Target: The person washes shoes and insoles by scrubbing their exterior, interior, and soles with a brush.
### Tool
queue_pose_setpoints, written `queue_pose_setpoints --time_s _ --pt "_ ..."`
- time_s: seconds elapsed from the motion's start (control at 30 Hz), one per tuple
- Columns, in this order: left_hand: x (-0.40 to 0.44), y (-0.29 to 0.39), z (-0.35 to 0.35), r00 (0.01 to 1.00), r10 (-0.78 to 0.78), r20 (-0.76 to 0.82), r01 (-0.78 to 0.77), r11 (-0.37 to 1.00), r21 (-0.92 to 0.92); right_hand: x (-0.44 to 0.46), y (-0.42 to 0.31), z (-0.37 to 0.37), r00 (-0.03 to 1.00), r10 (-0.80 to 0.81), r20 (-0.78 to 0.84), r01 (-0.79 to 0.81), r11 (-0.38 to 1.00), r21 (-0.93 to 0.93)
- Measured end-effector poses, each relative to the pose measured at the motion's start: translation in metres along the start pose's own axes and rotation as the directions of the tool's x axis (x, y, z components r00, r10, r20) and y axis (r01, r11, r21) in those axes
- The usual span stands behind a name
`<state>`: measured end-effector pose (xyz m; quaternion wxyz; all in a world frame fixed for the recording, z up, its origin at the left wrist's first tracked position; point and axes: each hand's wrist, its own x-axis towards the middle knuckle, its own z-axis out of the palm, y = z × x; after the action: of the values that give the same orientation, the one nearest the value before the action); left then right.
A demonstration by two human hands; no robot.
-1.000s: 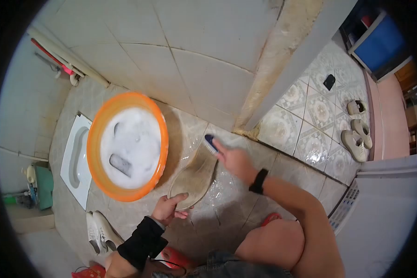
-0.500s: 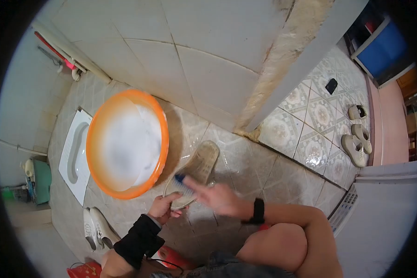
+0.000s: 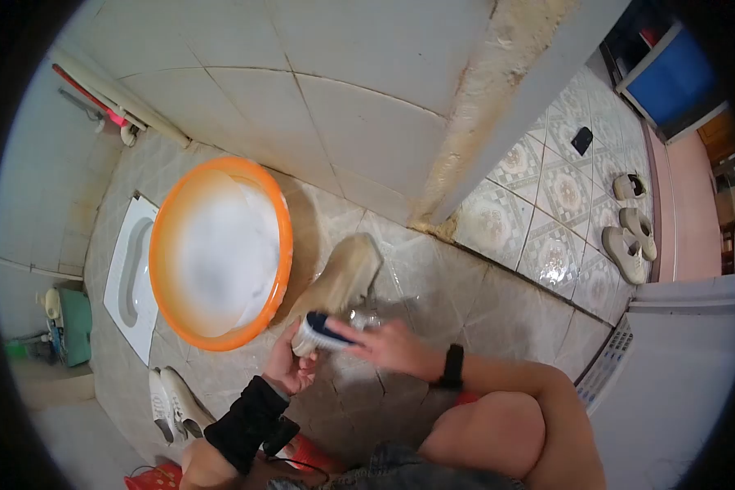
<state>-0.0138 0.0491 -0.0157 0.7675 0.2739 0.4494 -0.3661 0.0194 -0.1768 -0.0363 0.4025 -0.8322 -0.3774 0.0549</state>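
Observation:
My left hand [image 3: 289, 363] grips the near end of a beige shoe [image 3: 340, 273], which is tilted on its side over the wet tiles. In my right hand [image 3: 390, 347] is a dark blue brush [image 3: 325, 327] with white bristles, held against the shoe's end close to my left fingers. Left of the shoe stands an orange basin [image 3: 283, 282] filled with white suds [image 3: 224, 257]. The shoe's far end points toward the wall, and part of its near end is hidden by the brush and my left hand.
A squat toilet [image 3: 131, 282] lies left of the basin. White shoes [image 3: 175, 404] stand at the lower left. Beyond the raised threshold at right are more shoes [image 3: 625, 253] and a black object [image 3: 581, 140]. A tiled wall [image 3: 359, 122] rises ahead.
The brush went from the shoe's far end to its near end by my left hand. The shoe has been turned from showing its sole onto its side.

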Motion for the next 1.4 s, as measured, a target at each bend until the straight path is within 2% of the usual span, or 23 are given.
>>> queue_pose_setpoints --time_s 0.07,0.13,0.17,0.23,0.3,0.37,0.43,0.47,0.6,0.67,0.7,0.77,0.8,0.87,0.97,1.0,1.07,1.1,1.17,1.23,1.3,1.33,1.4 --pt "0.008 0.003 -0.008 0.975 -0.081 0.205 0.131 0.961 -0.245 0.015 0.031 -0.003 0.934 0.350 -0.068 -0.351 0.936 0.008" --pt "0.003 0.002 -0.003 0.983 -0.059 0.173 0.090 0.980 -0.177 0.020 0.074 -0.017 0.881 0.452 -0.137 -0.464 0.883 -0.069" --pt "0.002 0.004 0.001 0.990 -0.035 0.136 0.050 0.993 -0.111 0.015 0.082 -0.021 0.881 0.448 -0.150 -0.461 0.885 -0.070" --pt "0.003 -0.001 0.008 0.993 -0.047 0.109 0.064 0.986 -0.157 0.006 0.083 -0.019 0.889 0.423 -0.173 -0.423 0.905 0.037" --pt "0.003 -0.007 0.019 0.993 0.093 -0.071 -0.101 0.988 -0.116 0.004 0.079 -0.015 0.872 0.464 -0.157 -0.464 0.885 0.037" --pt "0.014 -0.012 0.006 0.984 0.178 0.005 -0.177 0.980 -0.093 0.008 0.073 -0.019 0.852 0.506 -0.136 -0.508 0.861 0.024" --pt "0.019 -0.010 0.008 0.898 0.428 -0.104 -0.427 0.904 0.028 0.013 0.077 -0.021 0.848 0.518 -0.117 -0.520 0.854 0.012" --pt "0.018 -0.008 0.008 0.897 0.431 -0.099 -0.430 0.902 0.031 0.016 0.079 -0.022 0.848 0.522 -0.089 -0.525 0.851 -0.007" --pt "0.017 0.000 -0.003 0.968 0.240 -0.070 -0.239 0.971 0.027 0.028 0.009 -0.031 0.883 0.457 0.105 -0.464 0.884 0.057" --pt "0.020 -0.001 -0.011 0.984 0.171 -0.052 -0.172 0.985 -0.019 0.028 0.003 -0.024 0.944 0.307 0.117 -0.297 0.950 -0.099" --pt "0.020 0.000 -0.013 0.986 0.153 -0.068 -0.153 0.988 0.007 0.029 0.024 -0.024 0.944 0.309 0.117 -0.299 0.949 -0.097" --pt "0.017 -0.001 -0.008 0.987 0.143 -0.079 -0.141 0.989 0.036 0.035 0.087 -0.027 0.905 0.406 -0.127 -0.425 0.882 -0.205" --pt "0.012 -0.003 0.001 0.984 0.137 -0.111 -0.130 0.989 0.071 0.037 0.080 -0.032 0.903 0.407 -0.139 -0.428 0.880 -0.203" --pt "0.011 -0.003 0.004 0.975 0.154 -0.157 -0.135 0.983 0.125 0.043 0.045 -0.043 0.870 0.480 0.114 -0.473 0.877 -0.088" --pt "0.019 0.003 -0.018 0.984 0.120 -0.131 -0.113 0.992 0.057 0.032 0.000 -0.022 0.981 0.141 0.135 -0.124 0.985 -0.123" --pt "0.015 0.004 -0.013 0.987 0.098 -0.128 -0.087 0.993 0.084 0.033 0.011 -0.020 0.980 0.147 0.136 -0.132 0.985 -0.115" --pt "0.015 0.001 -0.014 0.988 0.103 -0.116 -0.089 0.988 0.123 0.043 0.061 -0.023 0.890 0.450 0.074 -0.437 0.887 -0.150" --pt "0.015 0.000 -0.013 0.989 0.111 -0.102 -0.093 0.982 0.162 0.044 0.080 -0.025 0.890 0.451 0.071 -0.437 0.887 -0.151" --pt "0.010 0.003 -0.007 0.987 0.109 -0.117 -0.091 0.985 0.150 0.047 0.103 -0.028 0.917 0.374 -0.140 -0.398 0.881 -0.255" --pt "0.010 0.008 -0.007 0.986 0.113 -0.124 -0.099 0.988 0.114 0.044 0.041 -0.036 0.910 0.412 -0.051 -0.414 0.891 -0.185" --pt "0.011 0.007 -0.019 0.996 0.048 -0.069 -0.045 0.998 0.049 0.038 -0.004 -0.029 0.956 0.240 0.172 -0.218 0.966 -0.136" --pt "0.012 0.005 -0.024 0.996 0.039 -0.081 -0.035 0.998 0.046 0.038 0.003 -0.026 0.953 0.245 0.178 -0.225 0.966 -0.125" --pt "0.016 0.004 -0.027 0.999 0.032 -0.016 -0.031 0.999 0.035 0.045 0.038 -0.027 0.908 0.400 0.128 -0.397 0.917 -0.045"
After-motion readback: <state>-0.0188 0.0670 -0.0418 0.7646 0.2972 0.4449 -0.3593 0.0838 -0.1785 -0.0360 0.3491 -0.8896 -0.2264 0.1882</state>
